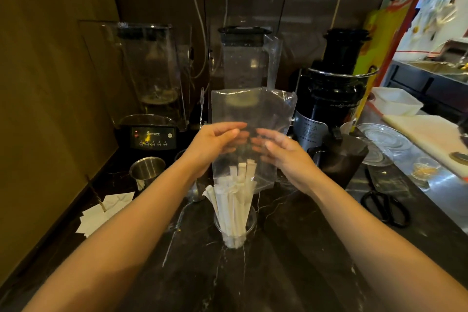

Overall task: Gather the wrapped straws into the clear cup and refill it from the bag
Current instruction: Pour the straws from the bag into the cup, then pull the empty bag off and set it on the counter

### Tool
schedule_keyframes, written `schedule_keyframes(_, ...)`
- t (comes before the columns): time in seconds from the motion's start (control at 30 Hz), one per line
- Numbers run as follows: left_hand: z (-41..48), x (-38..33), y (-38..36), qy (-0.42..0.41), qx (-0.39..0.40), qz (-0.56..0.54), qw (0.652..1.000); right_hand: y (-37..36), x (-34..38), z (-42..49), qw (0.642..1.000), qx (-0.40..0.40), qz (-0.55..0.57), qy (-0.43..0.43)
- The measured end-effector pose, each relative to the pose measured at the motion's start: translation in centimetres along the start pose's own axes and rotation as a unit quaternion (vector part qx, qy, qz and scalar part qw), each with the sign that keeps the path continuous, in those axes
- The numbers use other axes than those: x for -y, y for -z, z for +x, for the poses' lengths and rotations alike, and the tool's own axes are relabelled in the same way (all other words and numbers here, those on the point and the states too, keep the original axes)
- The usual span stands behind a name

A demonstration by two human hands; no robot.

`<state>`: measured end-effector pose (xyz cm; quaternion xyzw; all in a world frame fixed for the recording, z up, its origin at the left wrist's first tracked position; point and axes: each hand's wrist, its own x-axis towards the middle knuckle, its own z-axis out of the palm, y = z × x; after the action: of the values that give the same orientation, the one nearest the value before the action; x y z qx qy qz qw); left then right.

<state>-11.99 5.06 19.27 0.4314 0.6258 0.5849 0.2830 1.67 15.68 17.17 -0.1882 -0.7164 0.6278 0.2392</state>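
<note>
Fingers of both hands curl round a clear, crinkled plastic bag (250, 119), held upright above the cup. The left hand (215, 142) grips its left edge, thumb in front and fingers behind the film; the right hand (283, 152) does the same on the right edge. Inside the bag's lower end, a few white paper-wrapped straws (247, 170) stand with their tips showing.

Directly below, at 6 o'clock from the bag, a clear round cup (234, 233) stands on the black marble-veined counter (291, 261), packed with a fanned bundle of wrapped straws (231, 208) — their tops reach the bag's bottom edge.

At 10 o'clock from the cup sits a small steel cup (147, 170), with white paper slips (101, 213) at 9 o'clock. A black blender base (152, 138) at 11 o'clock reads "Blenders"; its clear jar rises above it. A second clear blender jar (244, 58) stands behind the bag at 12 o'clock, and a black juicer (331, 91) at 1 o'clock — its label is too small to read. Black-handled scissors (386, 206) lie at 3 o'clock, and stacked glass plates (387, 139) at 2 o'clock.
</note>
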Motion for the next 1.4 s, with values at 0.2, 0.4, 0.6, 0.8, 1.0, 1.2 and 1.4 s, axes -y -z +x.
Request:
schedule_keyframes(0.2,0.9,-3.7,-2.0,-0.048,0.011,-0.010,0.999,2.3,2.2,-1.0,0.996,-0.077,0.018,0.042)
schedule_keyframes(0.4,1.7,-5.0,-4.9,-0.068,0.029,-0.035,0.997,5.1,2.4,-3.3,0.987,-0.149,0.025,0.054)
schedule_keyframes(0.6,1.6,-1.9,-8.6,-0.012,0.050,-0.078,0.996,7.2,-1.2,-6.0,0.973,-0.230,0.001,0.006)
schedule_keyframes(0.8,-0.9,4.5,-12.7,0.100,0.106,-0.015,0.989,8.4,-6.0,-8.3,0.953,-0.295,-0.041,-0.050)
schedule_keyframes(1.0,-3.5,12.5,-15.8,0.202,0.079,0.033,0.976,8.7,-12.6,-10.5,0.911,-0.341,-0.197,-0.121)
schedule_keyframes(1.2,-4.7,16.1,-17.7,0.140,0.061,0.187,0.970,7.7,-17.5,-12.1,0.887,-0.309,-0.286,-0.192)
schedule_keyframes(1.4,-5.7,18.1,-18.5,0.063,0.195,0.520,0.830,7.9,-19.4,-12.2,0.826,-0.197,-0.477,-0.227)
